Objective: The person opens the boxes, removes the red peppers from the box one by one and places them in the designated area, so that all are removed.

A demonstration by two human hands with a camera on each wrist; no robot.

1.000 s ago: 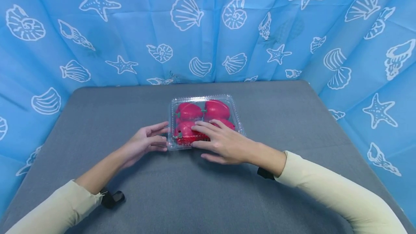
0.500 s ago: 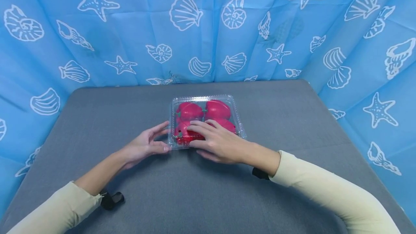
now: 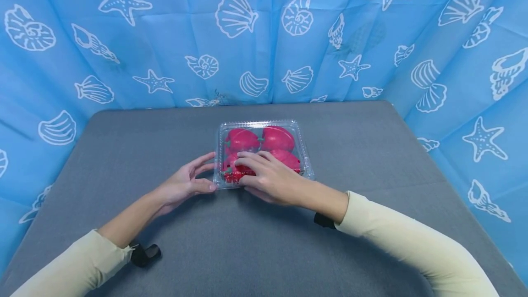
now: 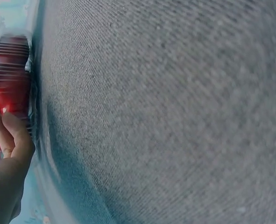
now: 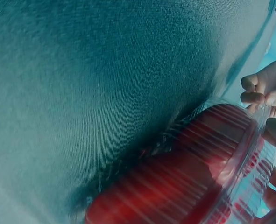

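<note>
A clear plastic clamshell box (image 3: pixel 303 150) sits on the grey table, its lid over several red, glossy pepper-like pieces (image 3: pixel 278 139) with green stems. At its left side, my left hand (image 3: pixel 185 182) holds the near corner, thumb in front and fingers along the edge. The left wrist view shows thumb and finger against the ribbed wall of the box (image 4: pixel 14 70). My right hand (image 3: pixel 274 182) reaches over the near edge; its fingers bend onto the lid and its thumb lies at the front rim. In the right wrist view, fingers of both hands meet the rim (image 5: pixel 243 158).
Grey cloth covers the table (image 3: pixel 255 251). A blue curtain (image 3: pixel 177 35) with white shells and starfish hangs behind it and along both sides. A black wrist mount (image 3: pixel 144 255) is on the left forearm.
My left thumb has come down onto the near-left corner. The right hand has slid slightly left along the front edge, its fingers bending more. The box has barely shifted.
</note>
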